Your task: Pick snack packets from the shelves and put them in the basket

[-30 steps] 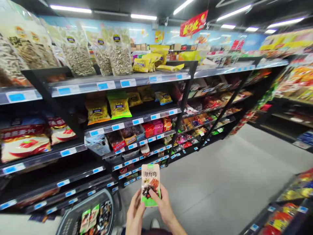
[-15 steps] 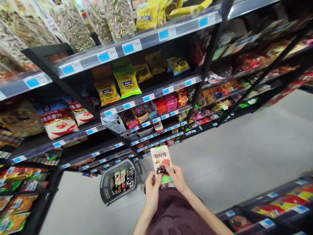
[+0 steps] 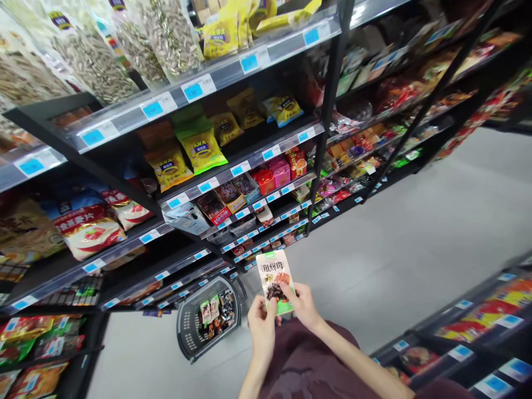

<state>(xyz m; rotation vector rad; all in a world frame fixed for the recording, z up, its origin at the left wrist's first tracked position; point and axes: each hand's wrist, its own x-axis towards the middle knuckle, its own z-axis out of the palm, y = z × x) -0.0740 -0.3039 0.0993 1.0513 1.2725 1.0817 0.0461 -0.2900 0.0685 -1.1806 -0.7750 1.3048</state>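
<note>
A flat snack packet, cream with a green top and bottom and dark printed characters, is held upright in front of my body. My left hand grips its lower left edge, thumb on the front. My right hand pinches the lower right side, its thumb lying over the pictured food. Below and left of the hands, a dark grey basket stands on the floor, with several small packets inside, some of them green and white.
Tall black shelves with blue price labels run across the front, bearing yellow bags, seed bags and small boxes. More shelving stands at the lower left and lower right. Grey floor extends to the right.
The view has shifted and turned slightly, so the shelves sit further left and the basket a little lower and to the right. Both hands keep hold of the packet.
</note>
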